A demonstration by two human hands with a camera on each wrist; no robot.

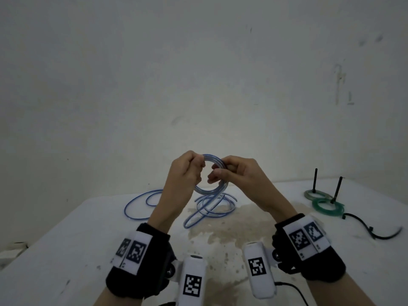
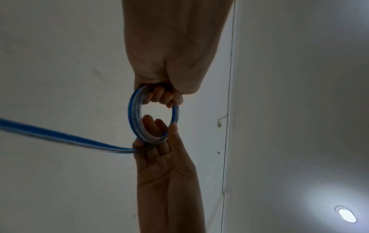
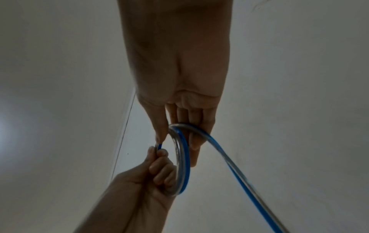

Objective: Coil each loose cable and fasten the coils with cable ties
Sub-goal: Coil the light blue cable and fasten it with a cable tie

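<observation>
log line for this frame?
phase: coiling | left hand: grips blue coil | right hand: grips coil | loose tail: on table | cable tie: untouched

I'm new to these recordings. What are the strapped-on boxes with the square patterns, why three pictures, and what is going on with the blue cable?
No machine here: a person works with bare hands. The white boxes on the wristbands are wrist cameras; the patterns are tracking markers. The wide picture comes from a head camera looking down at a white table; the other two look along each wrist up at the fingers.

The left hand and right hand both grip a small coil of blue cable held above the table. Its uncoiled length trails down in loose loops. At the far right lie two green coils round black pegs, and a black cable tie.
</observation>
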